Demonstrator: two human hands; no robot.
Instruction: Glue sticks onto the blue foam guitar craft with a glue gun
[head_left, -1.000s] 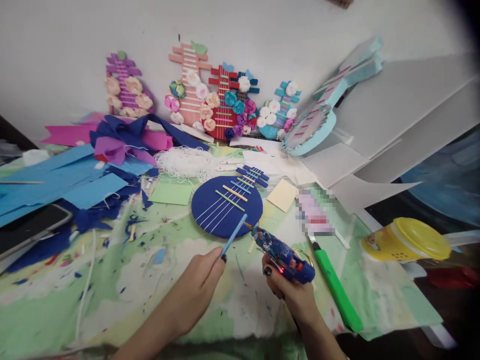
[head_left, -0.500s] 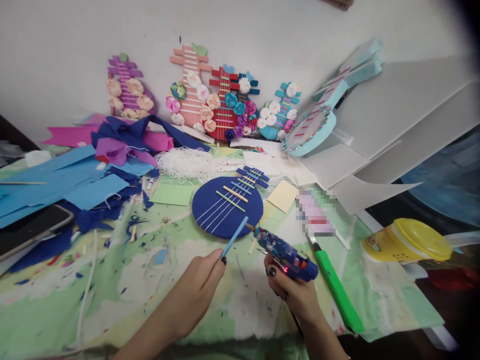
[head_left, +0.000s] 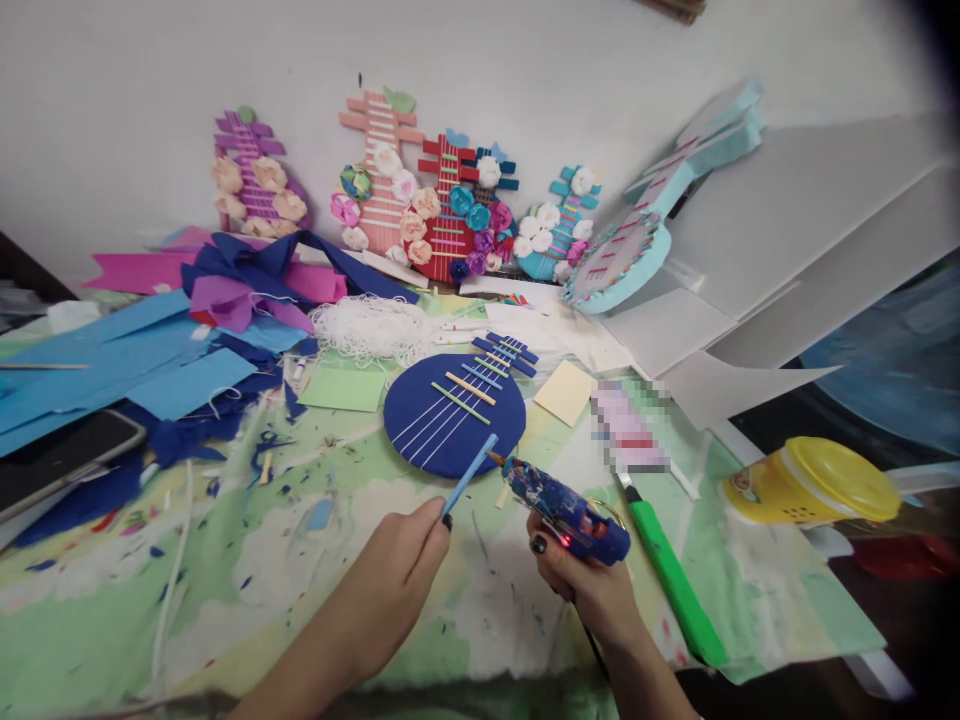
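My left hand (head_left: 411,550) pinches the lower end of a light blue strip (head_left: 471,474), which points up and to the right. Wrapped round the handle of a dark blue glue gun (head_left: 566,510) is my right hand (head_left: 581,580); a small red light glows on the gun. Its nozzle tip lies close to the upper part of the strip; whether they touch I cannot tell. Just beyond lies a dark blue toy lute (head_left: 420,410) with white strings and coloured crossbars. The strip's top end overlaps the lute's lower right edge in view.
Finished flower-decked lutes (head_left: 450,215) lean on the wall. White string (head_left: 371,328) lies tangled behind the blue lute, with blue sheets (head_left: 112,345) and a phone (head_left: 67,465) at left. A green-handled knife (head_left: 675,580) and a yellow tub (head_left: 814,482) are at right.
My right hand and the glue gun have shifted slightly left, the nozzle moving a little down along the strip. My left hand stays nearly still.
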